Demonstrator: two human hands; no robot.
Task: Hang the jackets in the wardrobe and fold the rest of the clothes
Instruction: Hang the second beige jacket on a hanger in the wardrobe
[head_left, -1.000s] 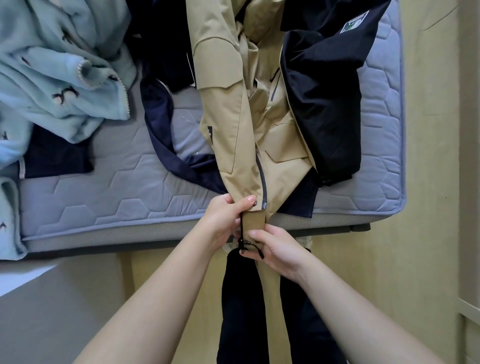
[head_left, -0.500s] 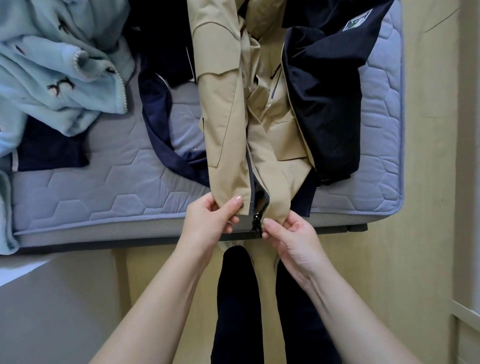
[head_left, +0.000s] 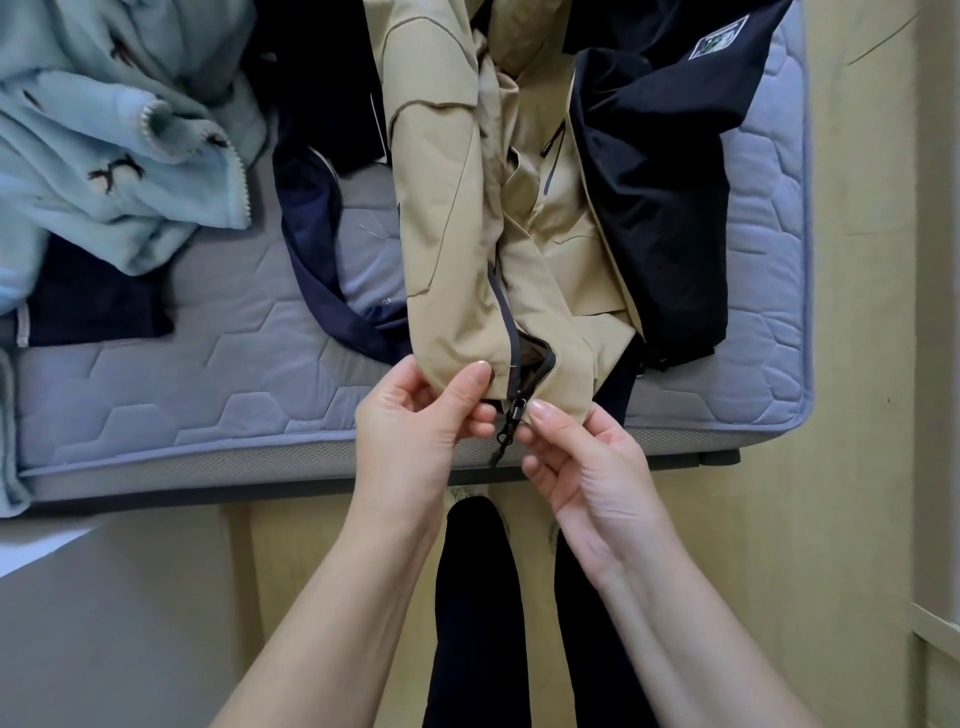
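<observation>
Two hands met at the hem of the tan jacket (head_left: 447, 234), which lay lengthwise on the mattress (head_left: 208, 374) with its bottom edge at the near side. Our left hand (head_left: 415, 415) pinched the hem just left of the zip between thumb and fingers. Our right hand (head_left: 587, 467) pinched the facing edge. The dark zip slider (head_left: 506, 423) hung between them, and the zip gaped just above it.

We judged the task barely begun. No jacket was on a hanger, no wardrobe was in view, and nothing on the bed looked folded. This jacket seemed to need its zip joined before hanging.

A black jacket (head_left: 660, 208) with a sewn patch overlapped the tan one's right side and would have to be lifted clear. A navy garment (head_left: 317, 249) lay partly under its left side. Further left a light blue fleece (head_left: 130, 171) was heaped over another dark garment (head_left: 93, 306).
</observation>
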